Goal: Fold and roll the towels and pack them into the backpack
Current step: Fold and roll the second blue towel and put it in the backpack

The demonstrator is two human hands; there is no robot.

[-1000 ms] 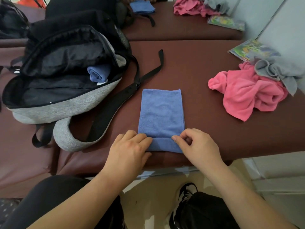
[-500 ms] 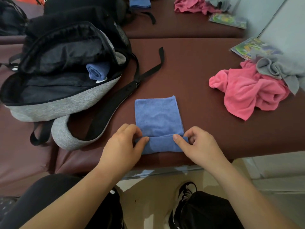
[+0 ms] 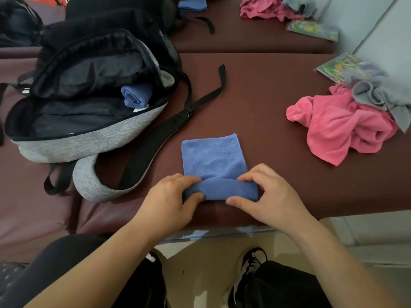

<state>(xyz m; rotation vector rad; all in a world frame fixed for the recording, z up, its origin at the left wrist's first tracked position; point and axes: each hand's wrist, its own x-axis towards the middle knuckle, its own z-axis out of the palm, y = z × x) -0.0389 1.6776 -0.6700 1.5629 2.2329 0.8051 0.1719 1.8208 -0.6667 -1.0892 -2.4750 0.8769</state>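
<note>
Early going, by the look of it: just one rolled blue towel point(image 3: 135, 97) packed, tucked inside the open backpack point(image 3: 89, 138) at the left edge of the tabletop point(image 3: 266, 96). Now working on the second blue towel point(image 3: 213, 158), folded to a narrow strip near the front edge, with its near end curled into a roll and the far part lying flat. Pinching the roll's left end with the left hand point(image 3: 165, 207), thumb in front and fingers curled over the top; gripping the right end with the right hand point(image 3: 273, 196) the same way, thumb out front, fingers hooked over. Nothing else in either hand. Waiting by the right edge: a crumpled pink towel point(image 3: 342, 127) with a grey towel point(image 3: 382, 96) heaped against it, neither folded. Plenty left, then: finish this roll, pack it, fold and roll those two.
</note>
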